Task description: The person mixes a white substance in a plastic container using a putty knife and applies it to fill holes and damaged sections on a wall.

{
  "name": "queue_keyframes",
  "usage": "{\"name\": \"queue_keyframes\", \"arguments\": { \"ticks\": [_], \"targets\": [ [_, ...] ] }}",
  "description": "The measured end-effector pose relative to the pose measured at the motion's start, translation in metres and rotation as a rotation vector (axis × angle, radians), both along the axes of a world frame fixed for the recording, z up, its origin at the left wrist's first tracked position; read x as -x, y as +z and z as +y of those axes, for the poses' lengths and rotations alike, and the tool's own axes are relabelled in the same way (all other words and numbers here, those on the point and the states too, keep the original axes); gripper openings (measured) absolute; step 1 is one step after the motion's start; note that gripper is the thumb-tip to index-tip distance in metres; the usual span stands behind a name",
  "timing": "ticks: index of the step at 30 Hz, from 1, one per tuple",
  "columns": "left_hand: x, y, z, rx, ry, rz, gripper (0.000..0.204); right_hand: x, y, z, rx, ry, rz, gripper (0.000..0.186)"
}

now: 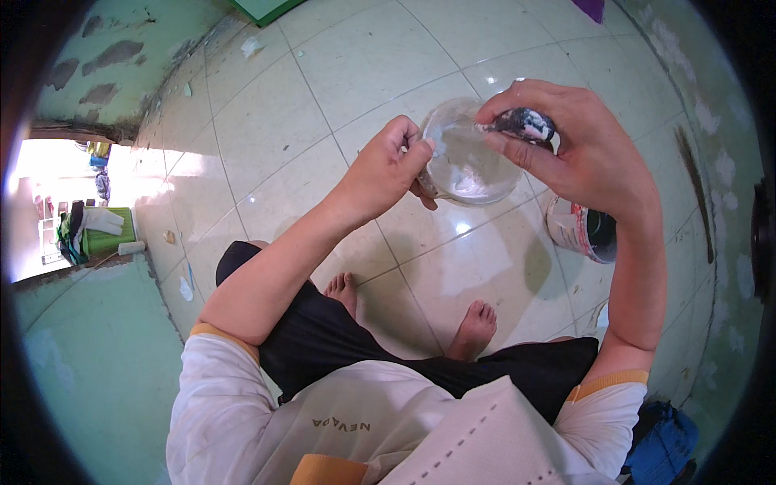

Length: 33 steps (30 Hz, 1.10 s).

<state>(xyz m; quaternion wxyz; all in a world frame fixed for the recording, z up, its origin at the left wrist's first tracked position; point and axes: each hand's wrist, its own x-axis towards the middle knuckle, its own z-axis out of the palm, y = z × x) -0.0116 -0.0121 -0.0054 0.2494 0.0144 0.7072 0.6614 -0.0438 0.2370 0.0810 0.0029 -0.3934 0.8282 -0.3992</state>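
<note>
Above the tiled floor, my left hand (396,166) grips the side of a clear round plastic tub (469,168), its thumb over the rim and its fingers underneath. The tub is tilted, and its inside has whitish smears. My right hand (594,145) is closed round a tool with a black handle (525,124) caked in white, held at the tub's right rim. The working end of this tool does not show clearly. Below my right hand, a red and white bucket (568,226) with a dark inside lies or leans on the floor, partly covered by my forearm.
Scraps and flakes (252,46) litter the tiles (283,153). A thin brown brush-like strip (695,190) runs beside the patched green right wall (735,162). At left, a doorway shows a green chair (109,239); a white roller (130,247) lies near it. A blue bundle (664,443) sits lower right.
</note>
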Motion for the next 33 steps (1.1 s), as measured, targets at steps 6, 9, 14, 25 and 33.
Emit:
{"name": "queue_keyframes", "arguments": {
  "ticks": [6,9,14,25,33],
  "targets": [
    [0.003,-0.006,0.0,-0.023,0.01,0.013,0.024,0.004,-0.004,0.005,-0.031,0.146,-0.052,0.019],
    [0.003,-0.007,-0.001,-0.015,0.031,0.002,0.025,0.003,0.006,0.013,-0.069,0.144,-0.101,0.018],
    [0.007,-0.006,-0.001,0.008,0.066,0.003,0.026,-0.001,0.008,0.018,0.033,-0.04,-0.08,0.018],
    [0.001,-0.009,0.002,-0.016,0.104,0.053,0.026,-0.001,-0.008,0.001,-0.082,-0.188,0.089,0.018],
    [0.001,-0.005,0.003,-0.09,0.211,0.114,0.026,-0.005,-0.01,-0.008,0.159,-0.54,-0.437,0.018]
  ]
}}
